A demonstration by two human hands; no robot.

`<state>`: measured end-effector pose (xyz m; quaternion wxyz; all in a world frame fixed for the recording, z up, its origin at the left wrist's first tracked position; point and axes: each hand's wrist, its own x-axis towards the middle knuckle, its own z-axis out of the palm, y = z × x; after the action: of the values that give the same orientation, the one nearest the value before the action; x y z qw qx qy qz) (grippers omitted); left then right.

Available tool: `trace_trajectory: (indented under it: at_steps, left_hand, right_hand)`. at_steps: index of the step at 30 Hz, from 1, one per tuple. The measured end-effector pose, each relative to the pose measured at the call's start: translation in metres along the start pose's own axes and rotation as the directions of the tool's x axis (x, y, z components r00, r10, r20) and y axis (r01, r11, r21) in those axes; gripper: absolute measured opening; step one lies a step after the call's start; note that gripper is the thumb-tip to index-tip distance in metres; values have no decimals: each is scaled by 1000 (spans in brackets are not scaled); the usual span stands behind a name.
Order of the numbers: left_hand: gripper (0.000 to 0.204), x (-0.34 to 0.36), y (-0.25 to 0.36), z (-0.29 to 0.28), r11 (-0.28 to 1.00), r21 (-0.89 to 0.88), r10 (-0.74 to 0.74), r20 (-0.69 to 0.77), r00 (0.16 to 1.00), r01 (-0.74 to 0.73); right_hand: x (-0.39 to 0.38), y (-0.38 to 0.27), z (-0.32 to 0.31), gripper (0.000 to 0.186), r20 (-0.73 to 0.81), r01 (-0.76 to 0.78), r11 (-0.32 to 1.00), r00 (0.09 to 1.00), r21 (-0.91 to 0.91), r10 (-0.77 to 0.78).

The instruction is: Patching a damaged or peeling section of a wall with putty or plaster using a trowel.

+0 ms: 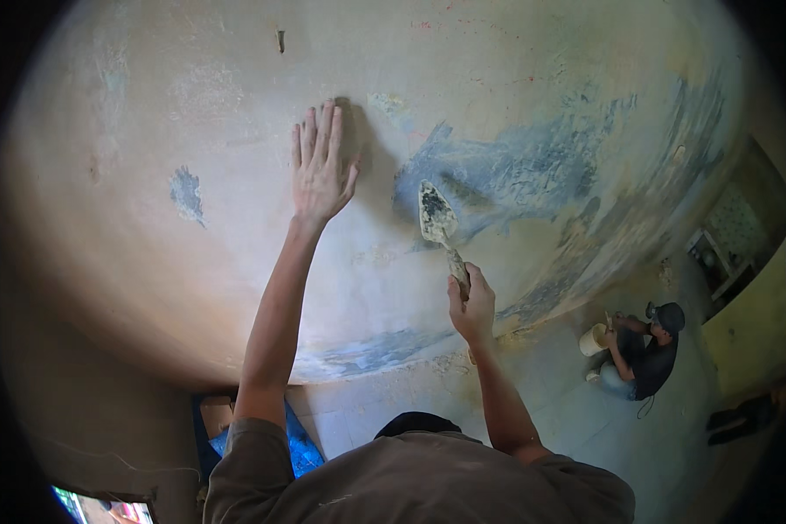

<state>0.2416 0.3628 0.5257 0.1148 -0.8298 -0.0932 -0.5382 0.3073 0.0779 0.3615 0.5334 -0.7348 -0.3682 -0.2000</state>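
My left hand (320, 166) is raised against the wall (262, 288), palm toward it and fingers stretched upward. Whether the whole palm touches the surface, I cannot tell. Wrapped round the handle of a pointed trowel (437, 214) is my right hand (473, 306). The blade points up and is crusted with pale material, with a dark patch in its middle. Behind it, a dark grey-blue smeared patch (524, 170) spreads across the wall to the right. A smaller grey patch (186, 195) lies left of my left hand.
At the right, a person (657, 354) in a dark cap and shirt sits low on the floor (541, 437), holding a pale bucket (594, 340). Blue sheeting (302, 444) and a brown box (217, 414) lie below my left arm. A small slot (280, 41) marks the upper wall.
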Motion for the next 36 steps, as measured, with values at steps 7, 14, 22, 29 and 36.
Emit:
trace_trajectory:
  at_steps: [7, 14, 22, 29, 36]
  left_hand:
    - [69, -4, -6, 48, 982, 185, -13, -47, 999, 21]
    - [65, -4, -6, 49, 969, 240, -51, -69, 996, 66]
    - [68, -4, -7, 51, 973, 224, -44, -63, 997, 58]
    - [68, -3, -11, 55, 974, 218, -33, -89, 995, 52]
    - [65, -5, -9, 57, 976, 209, -32, -107, 994, 54]
  right_hand:
    - [33, -3, 24, 38, -97, 108, 993, 989, -57, -113]
    - [49, -49, 18, 37, -110, 76, 995, 990, -68, -83]
    - [39, -56, 19, 36, -69, -46, 998, 997, -38, 43]
    - [36, -53, 21, 33, -59, -89, 996, 994, -30, 87]
    - [65, -78, 17, 29, -87, -69, 997, 994, 17, 71]
